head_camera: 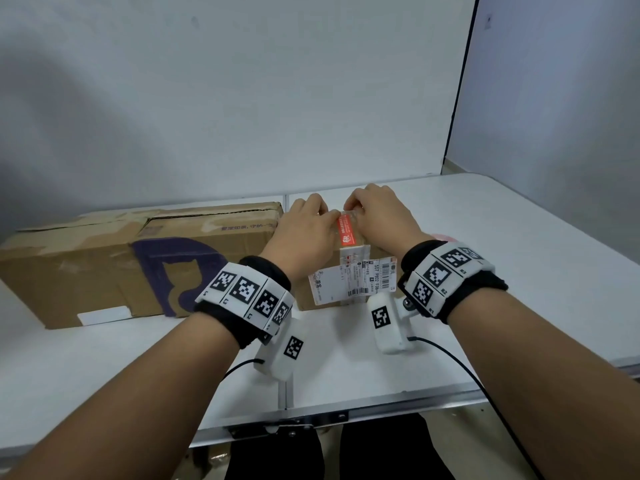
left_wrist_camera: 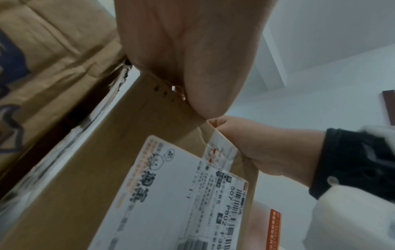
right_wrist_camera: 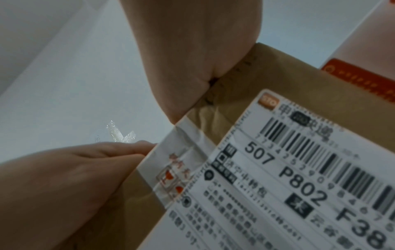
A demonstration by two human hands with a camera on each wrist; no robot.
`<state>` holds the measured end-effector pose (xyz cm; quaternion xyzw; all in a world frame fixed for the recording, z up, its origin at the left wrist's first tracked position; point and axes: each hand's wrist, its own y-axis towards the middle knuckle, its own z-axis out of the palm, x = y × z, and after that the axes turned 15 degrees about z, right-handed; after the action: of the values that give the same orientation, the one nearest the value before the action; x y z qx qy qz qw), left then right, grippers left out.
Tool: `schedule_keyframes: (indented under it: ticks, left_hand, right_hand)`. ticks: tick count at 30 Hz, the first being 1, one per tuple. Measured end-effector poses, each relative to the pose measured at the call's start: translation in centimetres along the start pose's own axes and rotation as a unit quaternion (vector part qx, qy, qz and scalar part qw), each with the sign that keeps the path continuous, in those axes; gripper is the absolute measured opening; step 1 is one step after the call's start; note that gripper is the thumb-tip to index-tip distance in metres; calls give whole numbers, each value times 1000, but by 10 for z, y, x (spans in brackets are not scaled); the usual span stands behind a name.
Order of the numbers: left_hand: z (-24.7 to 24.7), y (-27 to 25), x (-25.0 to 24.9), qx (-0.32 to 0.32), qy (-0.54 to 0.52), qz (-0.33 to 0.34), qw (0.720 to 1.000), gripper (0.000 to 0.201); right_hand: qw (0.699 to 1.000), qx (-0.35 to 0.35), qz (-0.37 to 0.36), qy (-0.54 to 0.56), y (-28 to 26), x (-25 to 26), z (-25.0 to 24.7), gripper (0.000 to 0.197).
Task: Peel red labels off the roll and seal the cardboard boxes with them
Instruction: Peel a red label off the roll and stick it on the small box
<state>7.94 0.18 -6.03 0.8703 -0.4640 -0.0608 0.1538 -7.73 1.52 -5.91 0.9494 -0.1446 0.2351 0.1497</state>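
A small cardboard box [head_camera: 377, 252] with a white shipping label [head_camera: 353, 278] stands mid-table. A red label [head_camera: 344, 230] lies along its top, and the label's near end folds over the front edge. My left hand [head_camera: 304, 230] lies on the box top with its fingers reaching the label's left edge. My right hand [head_camera: 377, 216] rests on the top, its fingertips bent down onto the label's far end; whether they press or pinch is hidden. The label roll [head_camera: 441, 236] peeks out behind my right wrist, and a red label [right_wrist_camera: 363, 79] shows on it.
A long worn cardboard box [head_camera: 104, 268] with a purple cat print lies left of the small one, almost touching it. Crumpled clear tape [right_wrist_camera: 119, 133] sticks up by my left fingertips. The white folding table [head_camera: 519, 254] runs right to its edge; a wall stands behind.
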Motion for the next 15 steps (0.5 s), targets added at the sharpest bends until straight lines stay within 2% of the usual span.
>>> schedule_keyframes:
  ticks: [4,10,12,15]
  left_hand:
    - [-1,2,-1,18,8,-9,1000,38]
    - [0,-5,3,-6,-28,-24,999,35]
    - [-4,-9,6,-8,-66,-10,998,39]
    - [-6,-14,10,13,-78,40,996,56]
  right_hand:
    - [1000,1,3,-2,1,1,0,28]
    - [1000,-15,9,7,1,1,0,29]
    - [1000,-17,8,19,2,2,-4,30]
    - [998,-6,10,67,1,4,-12,37]
